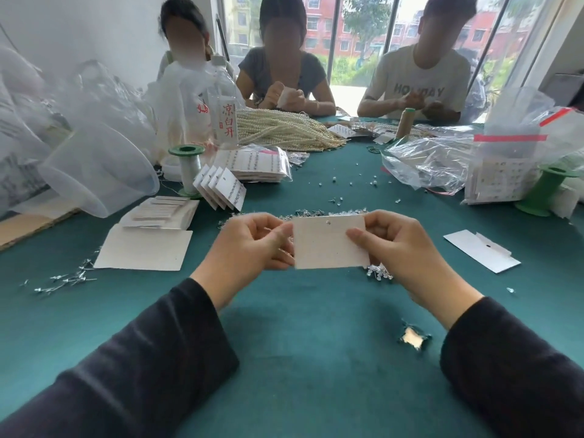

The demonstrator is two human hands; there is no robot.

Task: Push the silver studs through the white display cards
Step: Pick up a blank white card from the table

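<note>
While our left hand [249, 245] pinches the left edge of a white display card [328, 245] and our right hand [407, 248] grips its right side, thumb on the face, we hold the card facing us above the green desk [316, 358], between both hands. Silver studs [309, 212] lie just beyond the card's top edge, and more sit beneath our right hand. Blank cards [143, 249] lie left of our left hand and a loose card [482, 251] right of our right hand. A tear [412, 338] shows in the cloth by our right wrist, and open cloth spreads between our forearms.
</note>
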